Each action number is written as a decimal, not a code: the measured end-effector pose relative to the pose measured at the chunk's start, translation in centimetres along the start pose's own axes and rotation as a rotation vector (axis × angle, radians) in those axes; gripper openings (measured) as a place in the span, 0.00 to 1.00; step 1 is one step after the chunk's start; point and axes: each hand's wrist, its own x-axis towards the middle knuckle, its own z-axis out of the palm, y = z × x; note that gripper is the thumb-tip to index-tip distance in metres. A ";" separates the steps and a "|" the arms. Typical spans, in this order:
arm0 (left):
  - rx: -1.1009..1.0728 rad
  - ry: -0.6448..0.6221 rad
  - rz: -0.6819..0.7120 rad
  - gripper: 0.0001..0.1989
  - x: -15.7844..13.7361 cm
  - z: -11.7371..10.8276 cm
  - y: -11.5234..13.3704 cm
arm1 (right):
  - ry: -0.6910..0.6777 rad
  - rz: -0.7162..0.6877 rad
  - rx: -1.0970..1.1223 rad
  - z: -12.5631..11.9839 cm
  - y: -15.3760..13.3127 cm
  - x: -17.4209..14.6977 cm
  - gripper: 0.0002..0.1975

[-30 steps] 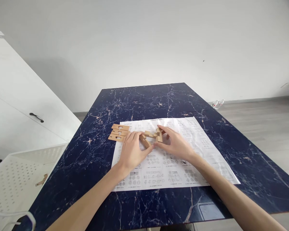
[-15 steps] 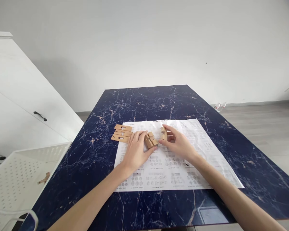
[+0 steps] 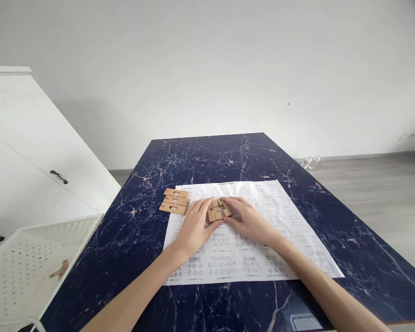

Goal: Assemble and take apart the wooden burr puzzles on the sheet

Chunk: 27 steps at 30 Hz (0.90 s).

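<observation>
Notched wooden puzzle blocks (image 3: pixel 215 214) lie together on the printed sheet (image 3: pixel 263 267), with a gap showing in their middle. My left hand (image 3: pixel 196 226) is closed round their left side, thumb at the near edge and fingers at the far edge. From the right, my right hand (image 3: pixel 247 220) grips the block on that side, pressed up against the others. Beside my left hand, flat wooden pieces with slots and numbers (image 3: pixel 174 209) overlap at the sheet's left edge.
The sheet rests on a dark blue marble-patterned table (image 3: pixel 207 157). At the left stand a white cabinet (image 3: pixel 38 152) and a white perforated basket (image 3: pixel 20 258) holding a small wooden piece (image 3: pixel 59 269). Clear bottles (image 3: pixel 310 161) are on the floor beyond the table.
My right hand has moved left, bringing its block against the ones in my left hand. The gap between the hands has closed. The view has tilted up slightly.
</observation>
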 end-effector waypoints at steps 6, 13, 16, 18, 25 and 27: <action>0.012 -0.014 -0.030 0.33 0.4 -0.4 -0.3 | -0.015 -0.057 0.013 -0.2 0.3 0.1 0.27; -0.037 -0.073 -0.027 0.35 0.5 -1.1 -0.6 | 0.035 -0.023 -0.004 -0.1 0.0 0.0 0.27; -0.067 -0.105 -0.038 0.37 0.5 -1.3 -0.5 | 0.041 -0.028 -0.022 0.0 -0.2 0.0 0.27; -0.074 -0.119 -0.040 0.35 0.4 -1.4 -0.3 | 0.040 -0.034 -0.020 0.2 -0.4 -0.1 0.27; -0.078 -0.116 -0.056 0.31 0.4 -1.5 0.3 | 0.017 -0.042 -0.013 0.4 -1.0 -0.2 0.25; -0.080 -0.121 -0.079 0.32 0.4 -1.5 0.2 | 0.010 -0.030 -0.011 0.4 -1.2 -0.2 0.25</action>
